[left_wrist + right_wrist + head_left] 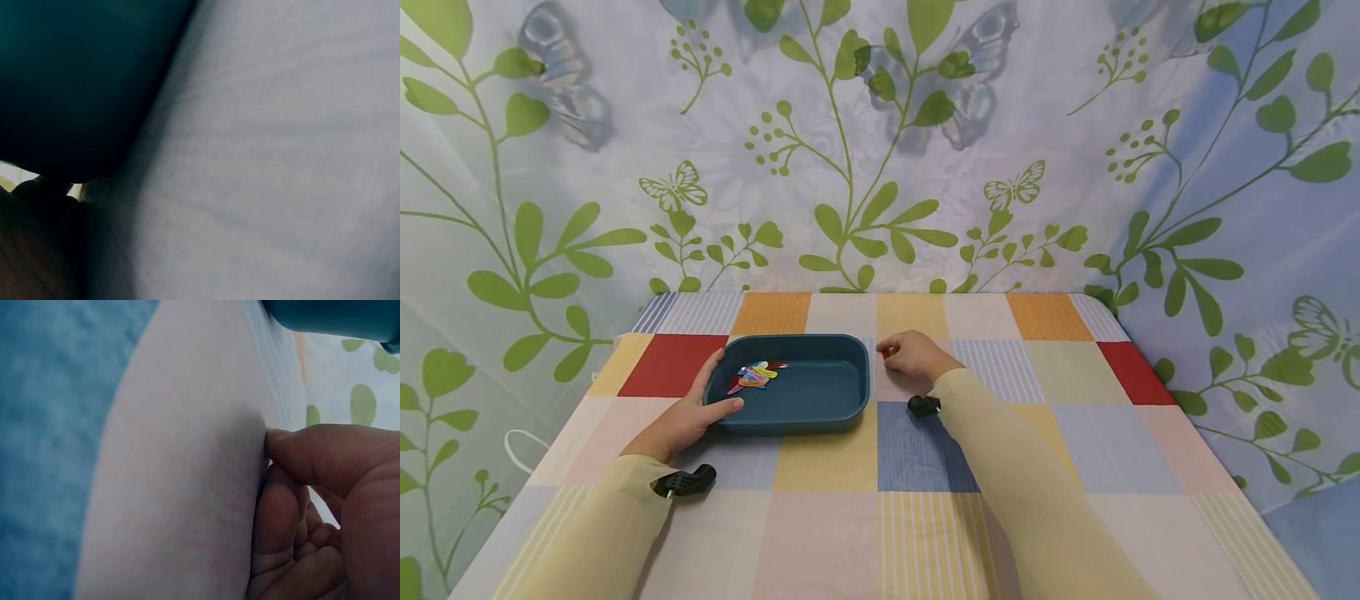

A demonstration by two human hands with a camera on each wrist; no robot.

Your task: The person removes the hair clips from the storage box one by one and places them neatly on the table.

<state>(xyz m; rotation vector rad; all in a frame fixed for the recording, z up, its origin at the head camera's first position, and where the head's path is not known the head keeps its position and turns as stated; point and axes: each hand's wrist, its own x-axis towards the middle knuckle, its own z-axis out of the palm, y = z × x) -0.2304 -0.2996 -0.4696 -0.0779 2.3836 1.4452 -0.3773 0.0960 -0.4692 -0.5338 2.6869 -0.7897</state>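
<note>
A dark teal plastic tray (808, 425) stands left of the table's middle. Colourful hair clips (752, 377) lie in a small pile at the left of its floor. My left hand (681, 421) grips the tray's near left corner, fingers along the left wall and thumb at the front. In the left wrist view the tray's wall (81, 81) fills the upper left. Just right of the tray, my right hand (917, 354) is low over the cloth and pinches a small red hair clip (886, 354). From the right wrist the fingertips meet the cloth and hide the clip.
A patchwork tablecloth (827, 542) covers the table. Behind it hangs a curtain (1037, 108) with green leaves and butterflies. A black wrist camera sits on each sleeve, the left one (688, 481) close above the cloth. A white cable (516, 450) loops beside the left table edge.
</note>
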